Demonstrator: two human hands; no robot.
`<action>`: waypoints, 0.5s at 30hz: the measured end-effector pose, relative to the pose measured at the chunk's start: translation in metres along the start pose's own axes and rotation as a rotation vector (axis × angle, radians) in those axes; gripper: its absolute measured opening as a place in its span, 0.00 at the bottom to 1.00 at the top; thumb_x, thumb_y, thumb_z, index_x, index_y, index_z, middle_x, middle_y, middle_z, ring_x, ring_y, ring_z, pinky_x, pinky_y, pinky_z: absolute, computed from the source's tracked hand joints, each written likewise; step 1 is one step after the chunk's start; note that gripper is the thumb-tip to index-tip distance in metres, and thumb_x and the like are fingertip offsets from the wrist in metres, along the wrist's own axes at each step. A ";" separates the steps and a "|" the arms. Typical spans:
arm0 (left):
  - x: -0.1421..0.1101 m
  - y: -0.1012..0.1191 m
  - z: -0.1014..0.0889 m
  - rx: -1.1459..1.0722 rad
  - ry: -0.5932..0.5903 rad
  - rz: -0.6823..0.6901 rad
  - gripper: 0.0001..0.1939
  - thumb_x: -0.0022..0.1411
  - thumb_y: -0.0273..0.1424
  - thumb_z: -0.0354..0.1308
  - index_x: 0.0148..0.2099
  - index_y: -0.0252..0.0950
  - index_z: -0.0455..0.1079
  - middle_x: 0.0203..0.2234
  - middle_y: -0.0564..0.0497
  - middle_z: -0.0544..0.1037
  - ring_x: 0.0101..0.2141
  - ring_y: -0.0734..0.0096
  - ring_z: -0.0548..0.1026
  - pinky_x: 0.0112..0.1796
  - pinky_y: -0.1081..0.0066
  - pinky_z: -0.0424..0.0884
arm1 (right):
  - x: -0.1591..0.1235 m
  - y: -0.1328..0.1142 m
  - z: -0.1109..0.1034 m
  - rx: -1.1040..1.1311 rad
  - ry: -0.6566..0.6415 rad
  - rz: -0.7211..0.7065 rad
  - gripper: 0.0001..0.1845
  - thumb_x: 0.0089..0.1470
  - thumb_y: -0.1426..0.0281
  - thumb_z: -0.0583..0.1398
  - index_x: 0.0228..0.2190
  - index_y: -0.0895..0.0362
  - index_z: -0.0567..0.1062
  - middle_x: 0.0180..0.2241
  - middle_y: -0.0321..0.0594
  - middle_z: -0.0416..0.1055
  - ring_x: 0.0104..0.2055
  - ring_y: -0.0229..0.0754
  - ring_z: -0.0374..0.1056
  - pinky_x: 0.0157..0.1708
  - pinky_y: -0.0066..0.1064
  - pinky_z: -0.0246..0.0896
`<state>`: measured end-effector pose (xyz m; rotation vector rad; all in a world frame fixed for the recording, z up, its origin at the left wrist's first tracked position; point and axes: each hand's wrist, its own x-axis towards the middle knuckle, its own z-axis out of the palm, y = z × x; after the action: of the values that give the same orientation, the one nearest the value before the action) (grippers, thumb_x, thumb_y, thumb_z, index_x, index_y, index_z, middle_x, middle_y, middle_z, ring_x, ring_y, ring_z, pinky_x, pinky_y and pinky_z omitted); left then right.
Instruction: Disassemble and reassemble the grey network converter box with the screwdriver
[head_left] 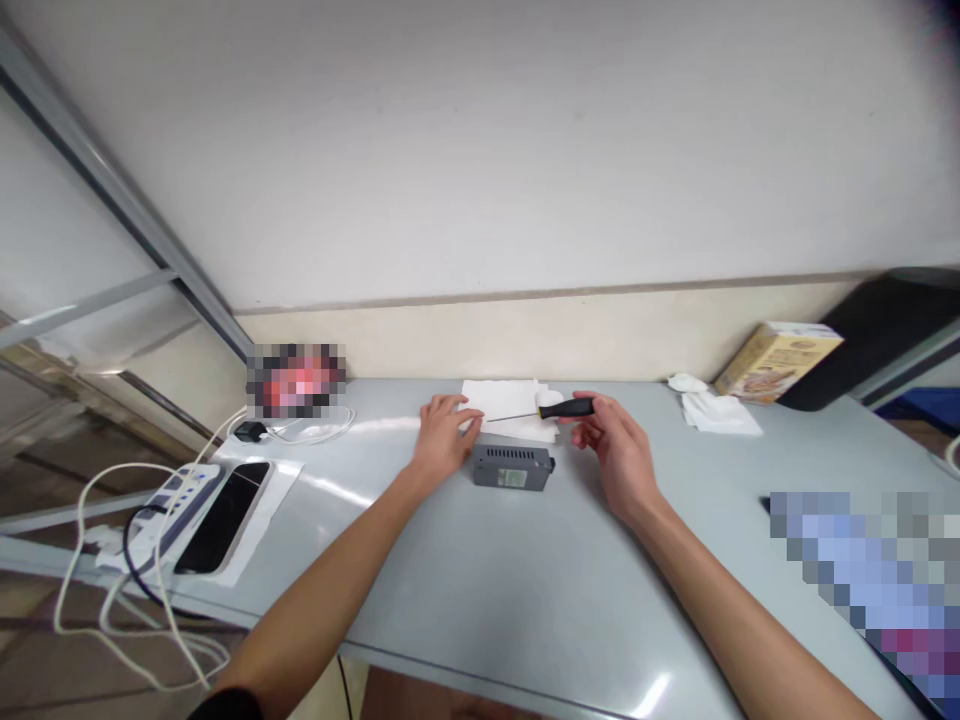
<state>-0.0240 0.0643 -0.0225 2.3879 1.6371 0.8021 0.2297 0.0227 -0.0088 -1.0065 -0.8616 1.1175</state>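
Note:
My right hand (pixel 619 450) is closed around the end of a screwdriver (pixel 568 408) with a black handle. Its thin shaft points left, over white paper (pixel 502 398), and the tip is close to the fingers of my left hand (pixel 444 437). Thumb and forefinger of that hand come together in a pinch beside the tip; anything between them is too small to make out. Just in front of the paper, between both hands, a small dark grey box (pixel 513 468) stands on the table. It has a row of vent slots, a greenish label and a black part at its right end.
On the left lie a phone (pixel 225 517), a power strip (pixel 172 505), looping white cables (pixel 82 520) and a black plug (pixel 250 431). Crumpled tissues (pixel 720 412), a yellow carton (pixel 780 362) and a black cylinder (pixel 874 340) stand back right. A wall closes off the grey table (pixel 480 590) behind.

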 end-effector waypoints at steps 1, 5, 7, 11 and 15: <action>0.000 0.000 0.000 -0.003 -0.004 0.003 0.10 0.74 0.32 0.58 0.48 0.45 0.82 0.56 0.47 0.77 0.57 0.55 0.68 0.55 0.52 0.62 | 0.000 0.001 0.000 -0.006 0.000 0.000 0.21 0.60 0.49 0.64 0.45 0.51 0.81 0.34 0.39 0.80 0.28 0.38 0.63 0.30 0.32 0.60; -0.001 -0.001 0.001 -0.023 0.002 0.012 0.09 0.74 0.32 0.59 0.49 0.45 0.81 0.54 0.48 0.77 0.56 0.56 0.68 0.55 0.53 0.62 | -0.001 0.002 0.002 -0.015 0.000 0.013 0.20 0.59 0.49 0.65 0.43 0.50 0.81 0.33 0.38 0.80 0.28 0.38 0.63 0.30 0.32 0.60; -0.001 -0.002 0.001 -0.040 0.019 0.019 0.08 0.74 0.32 0.59 0.47 0.45 0.80 0.52 0.48 0.77 0.56 0.57 0.69 0.54 0.54 0.63 | -0.002 0.003 0.002 -0.015 -0.002 0.019 0.20 0.59 0.48 0.65 0.43 0.50 0.81 0.32 0.38 0.80 0.28 0.38 0.63 0.31 0.32 0.60; -0.002 -0.001 0.000 -0.081 0.049 0.018 0.05 0.72 0.34 0.62 0.43 0.43 0.80 0.48 0.49 0.77 0.53 0.58 0.70 0.53 0.56 0.63 | -0.002 0.004 0.002 -0.027 -0.009 0.021 0.20 0.59 0.49 0.65 0.43 0.50 0.81 0.33 0.38 0.80 0.28 0.38 0.63 0.32 0.33 0.60; -0.003 -0.001 0.000 -0.119 0.066 0.066 0.05 0.71 0.34 0.64 0.41 0.41 0.79 0.46 0.49 0.78 0.51 0.60 0.70 0.51 0.58 0.64 | -0.002 0.003 0.002 -0.034 -0.007 0.018 0.21 0.60 0.48 0.64 0.44 0.50 0.80 0.32 0.39 0.80 0.28 0.39 0.62 0.31 0.33 0.59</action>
<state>-0.0255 0.0622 -0.0236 2.3675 1.4952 0.9712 0.2269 0.0213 -0.0115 -1.0408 -0.8818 1.1253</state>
